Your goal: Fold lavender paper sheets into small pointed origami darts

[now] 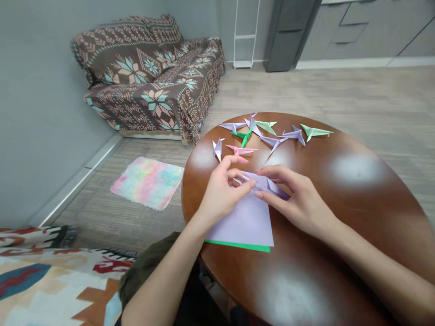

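Note:
A partly folded piece of lavender origami paper (261, 182) is held between my two hands, just above the table. My left hand (227, 185) pinches its left end between thumb and fingers, with the index finger lifted away. On its right side, my right hand (295, 194) grips the folded paper between thumb and fingers. Below the hands lies a flat stack of square paper, a lavender sheet (247, 222) on top and a green sheet (244, 246) showing at the near edge. Fingers hide part of the folds.
Several finished paper birds, among them a pink one (242, 150), a dark green one (244, 136) and a pale green one (314, 132), lie along the far side of the round brown table (353, 208). A patterned sofa (149, 81) and a pastel rug (147, 182) are beyond.

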The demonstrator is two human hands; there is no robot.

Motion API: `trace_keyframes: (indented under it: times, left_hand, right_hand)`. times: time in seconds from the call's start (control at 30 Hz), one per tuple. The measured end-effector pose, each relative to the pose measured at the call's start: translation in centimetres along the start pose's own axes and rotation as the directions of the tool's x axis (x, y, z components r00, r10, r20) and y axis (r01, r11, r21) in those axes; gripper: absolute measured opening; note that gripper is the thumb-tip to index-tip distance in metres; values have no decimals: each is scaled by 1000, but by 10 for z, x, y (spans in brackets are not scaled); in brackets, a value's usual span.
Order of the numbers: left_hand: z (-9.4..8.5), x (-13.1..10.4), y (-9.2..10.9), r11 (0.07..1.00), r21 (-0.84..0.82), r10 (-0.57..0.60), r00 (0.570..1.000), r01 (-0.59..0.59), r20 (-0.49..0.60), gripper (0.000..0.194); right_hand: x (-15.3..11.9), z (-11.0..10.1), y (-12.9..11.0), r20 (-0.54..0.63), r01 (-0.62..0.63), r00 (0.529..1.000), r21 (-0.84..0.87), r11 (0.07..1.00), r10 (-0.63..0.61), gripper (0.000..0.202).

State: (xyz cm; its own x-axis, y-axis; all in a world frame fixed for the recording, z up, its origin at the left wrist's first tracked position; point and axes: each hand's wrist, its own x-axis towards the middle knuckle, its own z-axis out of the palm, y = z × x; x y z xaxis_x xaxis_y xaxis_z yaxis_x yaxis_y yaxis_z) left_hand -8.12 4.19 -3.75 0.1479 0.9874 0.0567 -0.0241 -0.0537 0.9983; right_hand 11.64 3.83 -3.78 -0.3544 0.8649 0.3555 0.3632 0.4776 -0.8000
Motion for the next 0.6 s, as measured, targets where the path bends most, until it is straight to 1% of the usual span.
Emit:
trace_keyframes:
  times: [0.03,0.13,0.3,0.43,0.53,0.6]
  left_hand:
    - [1,-1,0,1000,-21,6,1000,-5,10,44]
    - [1,-1,-2,997,-69,16,1000,-16,12,45]
    - [0,2,-3,997,-70,13,1000,-13,2,41]
    - [0,2,-2,996,-87,19,998,-25,-65,35]
    - [1,2,-3,987,-157,20,996,-33,-85,33]
    - [5,0,-6,974,-226,0,996,-21,-94,33]
  right_hand:
    - [-1,1,0,9,-26,1000,23,999,26,28]
    - [-2,2,-1,-12,-123,992,85,989,124,26]
    - [-1,-1,-3,-52,-205,977,60,977,208,14]
    - [-2,-2,-5,-94,-193,976,24,981,195,11]
    - [-3,-1,-6,-120,-166,979,-9,986,164,8]
    - [-4,2,-6,-149,-158,977,-3,987,156,9]
